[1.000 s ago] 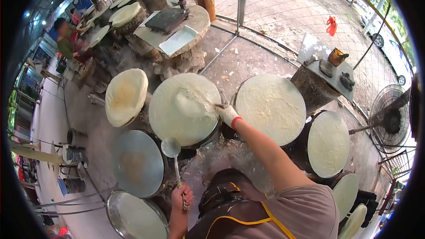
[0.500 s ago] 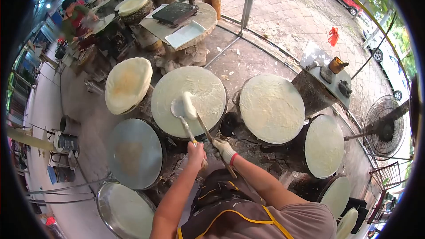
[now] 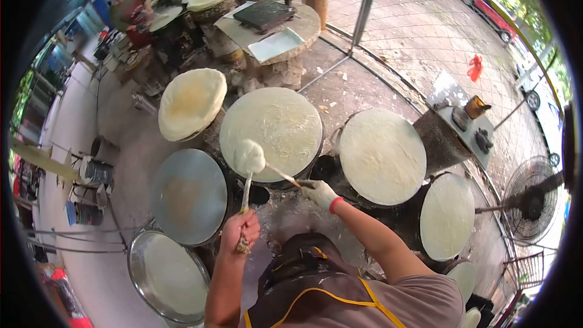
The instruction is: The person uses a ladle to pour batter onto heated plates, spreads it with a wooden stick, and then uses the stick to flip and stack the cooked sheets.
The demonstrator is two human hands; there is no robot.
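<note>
Round griddles near the person: seven, at (image 3: 192, 103), (image 3: 271, 126), (image 3: 382, 155), (image 3: 447, 215), (image 3: 189, 195), (image 3: 169, 276), (image 3: 466, 278). Ladles (image 3: 249, 159): one. Standing fans (image 3: 533, 199): one. Cars: two, at (image 3: 486, 0), (image 3: 549, 106).

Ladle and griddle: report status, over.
Left hand shut on ladle, bowl heaped with batter at center griddle edge. Right hand, gloved, shut on spreader stick. Nothing in the way.
</note>
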